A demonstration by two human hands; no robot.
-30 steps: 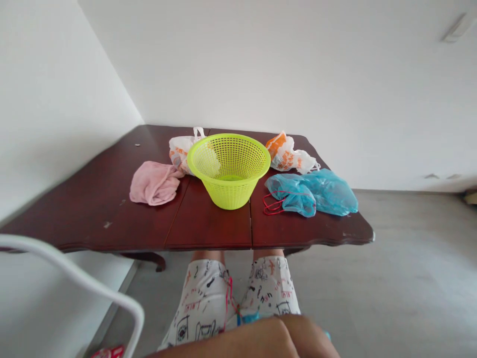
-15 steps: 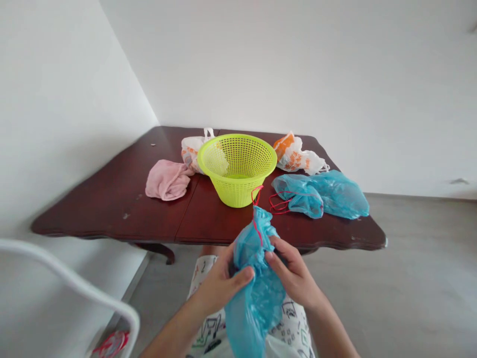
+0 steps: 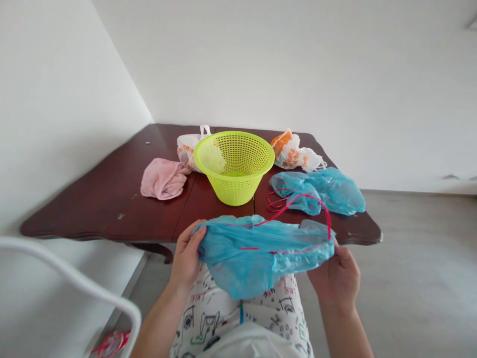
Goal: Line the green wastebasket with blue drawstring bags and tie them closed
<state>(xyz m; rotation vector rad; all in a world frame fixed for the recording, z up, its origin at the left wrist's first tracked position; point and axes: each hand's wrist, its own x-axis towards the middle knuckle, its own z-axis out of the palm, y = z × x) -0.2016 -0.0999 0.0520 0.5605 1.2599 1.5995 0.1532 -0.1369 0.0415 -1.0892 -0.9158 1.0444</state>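
A thin blue plastic drawstring bag (image 3: 257,258) is stretched sideways between my hands, above my lap at the table's near edge. My left hand (image 3: 188,253) pinches its left end, thumb on top. At the right end, my right hand (image 3: 337,276) grips the bag's rim, some of its fingers hidden behind the plastic. A red drawstring loops up from the rim on the right side. Just beyond the bag stands a yellow-green plastic basket (image 3: 234,191) with perforated walls. A second blue drawstring bag (image 3: 339,191) lies crumpled to the right, its red cord loose.
On the dark wooden table (image 3: 93,199) lie a folded pink cloth (image 3: 162,180), a white-and-orange plastic bag (image 3: 186,149) behind the basket's left, and another white-and-orange bag (image 3: 294,154) at the back right. A white curved tube (image 3: 74,281) crosses the lower left. Walls stand behind and left.
My hands have moved apart, spreading the bunched blue bag out wide. It has gone from hanging gathered and upright to lying stretched sideways. The view has shifted slightly.
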